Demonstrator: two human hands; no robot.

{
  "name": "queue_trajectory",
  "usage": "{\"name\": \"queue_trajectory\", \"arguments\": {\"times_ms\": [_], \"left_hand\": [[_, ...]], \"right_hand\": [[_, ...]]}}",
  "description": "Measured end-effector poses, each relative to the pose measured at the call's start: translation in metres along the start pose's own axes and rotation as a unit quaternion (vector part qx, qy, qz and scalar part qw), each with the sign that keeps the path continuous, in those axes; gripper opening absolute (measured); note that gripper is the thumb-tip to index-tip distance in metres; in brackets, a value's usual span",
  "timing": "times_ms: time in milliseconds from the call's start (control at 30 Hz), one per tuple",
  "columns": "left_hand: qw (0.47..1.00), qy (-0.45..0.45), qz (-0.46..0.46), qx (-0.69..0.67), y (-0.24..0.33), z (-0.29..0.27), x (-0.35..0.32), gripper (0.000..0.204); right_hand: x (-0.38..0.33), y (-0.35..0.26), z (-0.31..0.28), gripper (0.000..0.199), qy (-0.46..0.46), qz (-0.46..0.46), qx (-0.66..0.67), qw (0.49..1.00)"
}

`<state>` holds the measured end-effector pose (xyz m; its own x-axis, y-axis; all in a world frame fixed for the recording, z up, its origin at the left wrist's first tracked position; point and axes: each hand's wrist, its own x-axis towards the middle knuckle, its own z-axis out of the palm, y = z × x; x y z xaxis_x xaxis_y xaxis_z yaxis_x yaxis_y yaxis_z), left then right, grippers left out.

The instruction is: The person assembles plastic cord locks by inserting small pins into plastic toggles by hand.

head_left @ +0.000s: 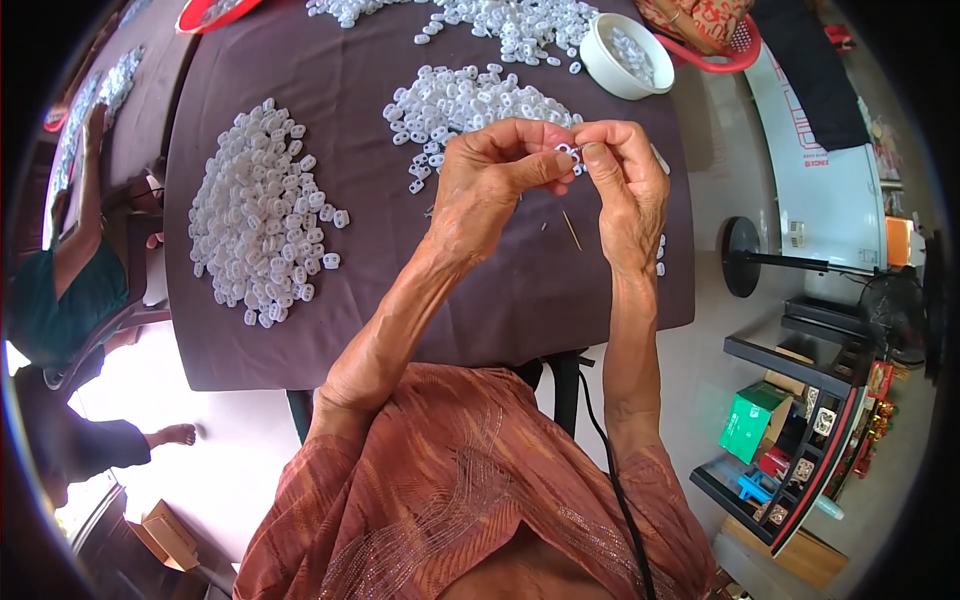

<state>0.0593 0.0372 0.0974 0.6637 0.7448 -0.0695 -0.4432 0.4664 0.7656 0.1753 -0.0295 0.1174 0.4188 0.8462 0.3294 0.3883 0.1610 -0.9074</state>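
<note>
Both my hands meet above the dark tablecloth (400, 300), fingertips nearly touching. A small white plastic piece with holes (570, 152) is pinched between the thumb and forefinger of my left hand (490, 180). My right hand (628, 195) grips the same piece from the other side, its thumb and forefinger pressed together. The fingertips hide part of it. Just beyond my hands is a heap of similar white pieces (470, 100). A thin wooden stick like a toothpick (571, 230) lies on the cloth below my fingers.
A larger heap of white pieces (255, 220) spreads on the left, with more pieces (520, 30) at the far edge. A white tub (625, 62) stands far right, near a red basket (735, 50) and another person's arm. Another person sits at a table left; a shelf (800, 420) stands right.
</note>
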Motion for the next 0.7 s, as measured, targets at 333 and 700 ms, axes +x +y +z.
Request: {"name": "queue_trajectory", "arguments": {"times_ms": [333,700], "left_hand": [[0.997,0.005,0.012,0.072,0.0007,-0.0011,-0.0008,0.012],[0.996,0.005,0.025,0.083,-0.0024,-0.001,-0.0008,0.02]], "right_hand": [[-0.0018,0.0017,-0.0015,0.012,-0.01,-0.016,-0.05,0.999],[-0.0031,0.002,-0.0016,0.008,-0.011,-0.036,-0.101,0.994]]}}
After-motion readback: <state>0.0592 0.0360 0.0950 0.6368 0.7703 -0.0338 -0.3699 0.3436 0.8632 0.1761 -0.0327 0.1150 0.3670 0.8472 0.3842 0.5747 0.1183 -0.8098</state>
